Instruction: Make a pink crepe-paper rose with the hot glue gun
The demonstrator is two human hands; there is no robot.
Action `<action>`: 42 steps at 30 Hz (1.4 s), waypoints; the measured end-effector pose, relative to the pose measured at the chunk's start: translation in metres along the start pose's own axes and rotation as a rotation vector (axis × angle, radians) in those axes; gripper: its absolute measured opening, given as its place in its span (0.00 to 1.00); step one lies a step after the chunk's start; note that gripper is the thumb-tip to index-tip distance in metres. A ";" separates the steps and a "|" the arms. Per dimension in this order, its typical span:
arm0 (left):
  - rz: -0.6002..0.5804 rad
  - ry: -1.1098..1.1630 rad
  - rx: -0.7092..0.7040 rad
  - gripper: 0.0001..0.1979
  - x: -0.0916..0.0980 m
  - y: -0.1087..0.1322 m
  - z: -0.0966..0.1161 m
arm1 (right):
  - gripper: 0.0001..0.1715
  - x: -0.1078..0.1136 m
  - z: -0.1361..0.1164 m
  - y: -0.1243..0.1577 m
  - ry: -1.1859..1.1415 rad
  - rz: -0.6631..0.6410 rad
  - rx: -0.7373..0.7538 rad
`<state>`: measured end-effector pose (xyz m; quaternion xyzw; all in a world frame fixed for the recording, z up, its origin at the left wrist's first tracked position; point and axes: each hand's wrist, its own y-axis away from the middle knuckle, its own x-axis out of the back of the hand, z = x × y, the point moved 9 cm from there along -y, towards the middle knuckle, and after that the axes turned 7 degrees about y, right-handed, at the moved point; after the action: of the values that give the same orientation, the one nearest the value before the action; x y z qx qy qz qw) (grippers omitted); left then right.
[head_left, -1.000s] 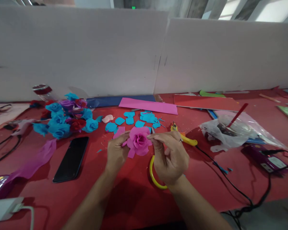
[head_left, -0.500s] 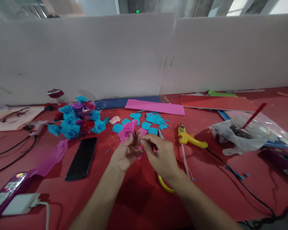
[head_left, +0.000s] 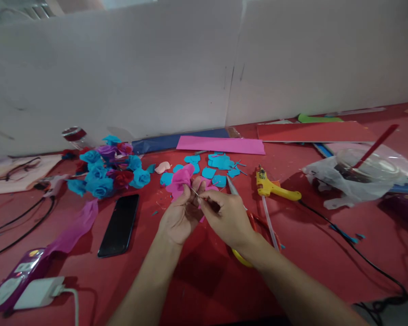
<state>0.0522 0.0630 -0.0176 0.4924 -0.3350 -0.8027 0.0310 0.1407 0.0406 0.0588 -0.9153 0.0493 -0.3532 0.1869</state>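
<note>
1. A white panel (head_left: 122, 81) is standing behind a red table (head_left: 197, 276).
2. The left hand (head_left: 178, 220) is holding a pink paper flower (head_left: 181, 179) above the table, its fingers curling around the base.
3. The right hand (head_left: 226, 215) is pinching a thin stem (head_left: 195, 192) at the flower, thumb and forefinger pressing together.
4. Blue paper petals (head_left: 219, 160) are lying just beyond; scissors (head_left: 233, 186) and a yellow glue gun (head_left: 267, 185) are resting rightward, a phone (head_left: 119, 225) leftward.
</note>
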 end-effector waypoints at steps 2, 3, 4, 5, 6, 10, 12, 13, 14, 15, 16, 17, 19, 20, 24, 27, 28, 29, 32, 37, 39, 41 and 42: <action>0.012 0.012 -0.008 0.16 0.002 -0.001 0.000 | 0.09 0.001 -0.001 0.000 -0.007 0.000 -0.002; 0.011 0.011 -0.013 0.15 0.003 -0.002 0.000 | 0.09 0.001 -0.001 -0.001 -0.007 -0.002 -0.005; 0.009 0.005 -0.018 0.15 0.003 -0.003 0.000 | 0.09 0.001 -0.001 -0.001 -0.007 -0.005 -0.007; 0.006 -0.005 -0.021 0.16 0.004 -0.003 0.000 | 0.09 0.001 -0.001 -0.001 -0.007 -0.008 -0.010; 0.002 -0.018 -0.022 0.16 0.004 -0.004 0.000 | 0.09 0.001 -0.001 -0.001 -0.007 -0.014 -0.013; -0.009 -0.069 -0.045 0.16 0.001 -0.003 0.002 | 0.10 -0.001 -0.001 0.000 -0.021 -0.026 -0.007; -0.018 -0.081 -0.054 0.15 0.000 -0.002 0.003 | 0.10 -0.002 -0.001 0.000 -0.034 -0.029 -0.002; -0.020 -0.081 -0.056 0.15 0.000 -0.001 0.003 | 0.10 -0.002 -0.001 0.000 -0.042 -0.030 -0.002; -0.021 -0.077 -0.057 0.15 -0.001 -0.001 0.003 | 0.10 -0.002 -0.001 0.000 -0.048 -0.031 -0.007; -0.020 -0.070 -0.056 0.15 -0.001 -0.001 0.003 | 0.10 -0.003 -0.001 0.000 -0.052 -0.032 -0.011; -0.015 -0.061 -0.055 0.15 0.000 -0.001 0.003 | 0.10 -0.002 -0.001 0.000 -0.055 -0.030 -0.014; -0.011 -0.051 -0.052 0.15 0.000 0.000 0.003 | 0.10 -0.002 -0.001 0.000 -0.055 -0.028 -0.016; -0.006 -0.037 -0.049 0.15 0.000 0.000 0.002 | 0.10 -0.001 -0.001 0.000 -0.056 -0.026 -0.016; -0.007 -0.034 -0.049 0.15 -0.001 0.000 0.002 | 0.10 -0.001 -0.001 0.000 -0.057 -0.029 -0.016; -0.007 -0.014 -0.069 0.14 -0.002 0.002 0.004 | 0.10 -0.003 0.000 0.000 -0.055 -0.046 -0.015; -0.013 0.001 -0.074 0.14 -0.002 0.002 0.004 | 0.10 -0.004 0.000 0.001 -0.058 -0.042 -0.012; -0.022 -0.001 -0.069 0.14 -0.002 0.002 0.004 | 0.10 -0.004 0.000 0.001 -0.060 -0.038 -0.011; -0.028 -0.003 -0.064 0.15 -0.003 0.002 0.004 | 0.10 -0.003 0.000 0.000 -0.061 -0.031 -0.010; -0.025 0.009 -0.061 0.16 -0.001 0.001 0.004 | 0.09 -0.003 0.001 0.000 -0.054 -0.014 -0.010; -0.043 0.029 -0.064 0.16 -0.002 0.001 0.004 | 0.09 -0.002 0.001 0.001 -0.043 -0.016 -0.005; -0.039 0.024 -0.065 0.16 -0.002 0.001 0.003 | 0.09 -0.002 0.001 0.001 -0.043 -0.022 -0.008; -0.026 0.009 -0.071 0.16 -0.002 0.001 0.004 | 0.09 -0.003 0.000 0.001 -0.047 -0.027 -0.013; -0.020 0.004 -0.075 0.15 -0.001 0.002 0.004 | 0.09 -0.003 0.000 0.001 -0.050 -0.027 -0.015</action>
<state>0.0490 0.0642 -0.0147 0.4957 -0.2996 -0.8141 0.0419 0.1391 0.0405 0.0566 -0.9259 0.0349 -0.3324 0.1764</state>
